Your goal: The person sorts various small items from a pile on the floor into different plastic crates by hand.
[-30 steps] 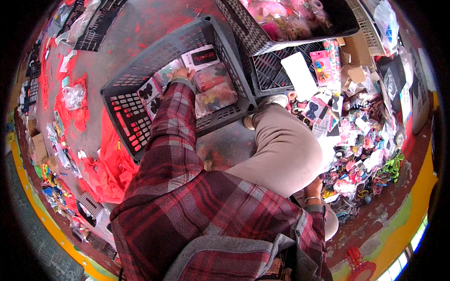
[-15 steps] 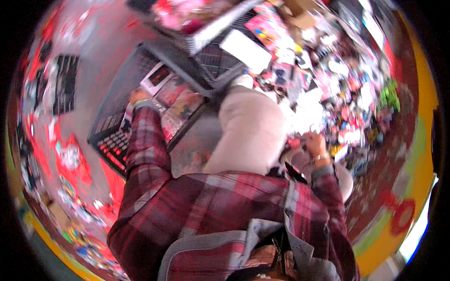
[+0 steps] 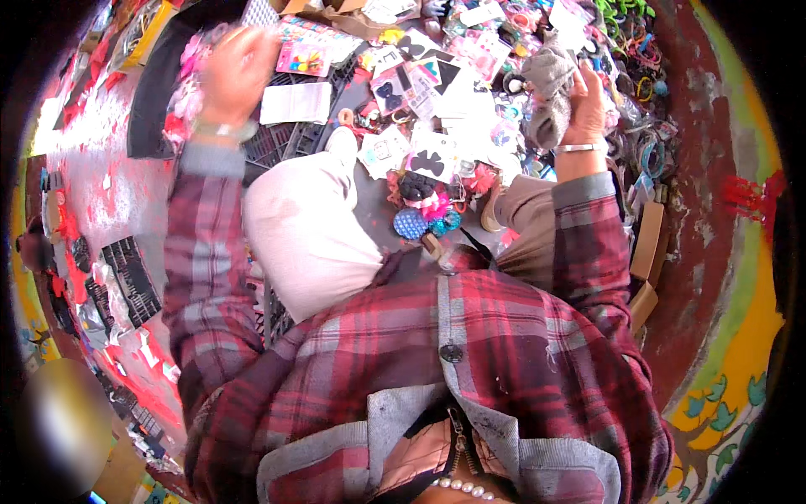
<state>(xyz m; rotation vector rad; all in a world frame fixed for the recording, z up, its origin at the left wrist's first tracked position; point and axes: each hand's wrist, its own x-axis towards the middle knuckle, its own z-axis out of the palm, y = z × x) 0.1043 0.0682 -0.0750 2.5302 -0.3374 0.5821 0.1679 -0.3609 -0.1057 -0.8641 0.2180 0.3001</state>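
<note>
My right hand (image 3: 585,113) is closed on a bunched grey cloth piece (image 3: 550,80), lifted over the right side of a heap of small hair accessories; its exact kind does not show. On the far left my left hand (image 3: 241,74) is raised beside pink fluffy items (image 3: 191,80), its fingers smeared by motion, so I cannot see whether anything is in them. A white paper sheet (image 3: 295,103) lies on a black plastic crate (image 3: 277,143) near it. Cards with black bows (image 3: 432,158) rest between my knees, above scrunchies and a blue dotted ball-like piece (image 3: 410,224).
Several green hair bands (image 3: 625,17) lie at the far right. An open cardboard box (image 3: 646,244) stands by my right elbow. A black slotted tray (image 3: 130,281) is on the red-stained floor to the left. A cardboard box (image 3: 344,17) sits at the back.
My left hand has left the crate of packets on the left and risen. My right hand has moved up from beside my knee and now holds the grey cloth. The view has turned.
</note>
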